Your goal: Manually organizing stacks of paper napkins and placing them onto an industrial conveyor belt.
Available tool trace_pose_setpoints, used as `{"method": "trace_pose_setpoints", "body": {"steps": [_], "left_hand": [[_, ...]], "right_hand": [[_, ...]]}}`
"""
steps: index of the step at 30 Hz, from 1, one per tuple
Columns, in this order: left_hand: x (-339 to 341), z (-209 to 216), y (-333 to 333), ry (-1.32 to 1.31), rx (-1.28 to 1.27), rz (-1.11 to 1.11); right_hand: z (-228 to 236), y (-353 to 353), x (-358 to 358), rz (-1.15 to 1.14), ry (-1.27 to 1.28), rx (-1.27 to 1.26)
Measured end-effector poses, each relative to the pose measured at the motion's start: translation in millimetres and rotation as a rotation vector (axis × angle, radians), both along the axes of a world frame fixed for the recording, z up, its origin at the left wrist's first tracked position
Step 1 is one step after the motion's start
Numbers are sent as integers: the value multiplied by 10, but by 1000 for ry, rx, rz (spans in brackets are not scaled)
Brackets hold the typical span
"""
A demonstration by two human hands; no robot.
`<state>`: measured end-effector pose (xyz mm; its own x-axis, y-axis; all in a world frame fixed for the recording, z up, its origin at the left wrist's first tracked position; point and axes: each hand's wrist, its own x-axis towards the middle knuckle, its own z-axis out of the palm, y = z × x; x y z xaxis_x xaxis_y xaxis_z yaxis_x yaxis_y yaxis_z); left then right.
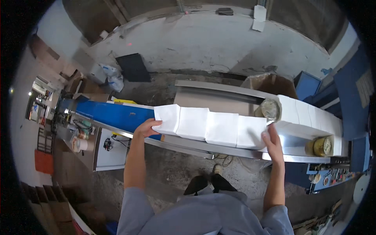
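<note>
White paper or card, in four block-like stacks set side by side, forms the row of white stacks [207, 125] at the centre of the view. The row lies along a long metal track [295, 145], between the person's two hands, its left end beside the blue belt [111, 114].

The left hand [148, 127] holds the left end: the thumb lies against the near face of the end stack, with the fingers bent and partly hidden. The right hand [273, 142] is at the opposite end, its thumb against the near corner and its fingers raised along the end face. The two hands clasp the row from its ends; how firmly they press cannot be told.

Just beyond the right fingertips sits a round, yellowish, translucent object [270, 110], its exact kind unclear. It adjoins a second row of white blocks [309, 113], which runs toward the right. A similar round object [322, 147] rests farther right on the track, near the end of that row.

Behind the track stand an open cardboard box [254, 81] and a blue bin [307, 84]. A dark panel [133, 67] leans against the pale wall [188, 47], beside a plastic bag [113, 78]. At left is a white-sided table [111, 150].
</note>
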<state>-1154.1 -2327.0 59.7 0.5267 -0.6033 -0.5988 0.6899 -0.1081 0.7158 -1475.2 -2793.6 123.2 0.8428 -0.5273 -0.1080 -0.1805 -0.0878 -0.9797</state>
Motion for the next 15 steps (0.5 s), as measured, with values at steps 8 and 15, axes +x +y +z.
{"method": "trace_pose_setpoints", "body": {"steps": [8, 15], "left_hand": [[-88, 351, 765, -230, -77, 296], [-557, 266, 1839, -268, -532, 426]], "right_hand": [[861, 1357, 362, 256, -372, 199], [55, 3477, 1766, 536, 8, 740]]}}
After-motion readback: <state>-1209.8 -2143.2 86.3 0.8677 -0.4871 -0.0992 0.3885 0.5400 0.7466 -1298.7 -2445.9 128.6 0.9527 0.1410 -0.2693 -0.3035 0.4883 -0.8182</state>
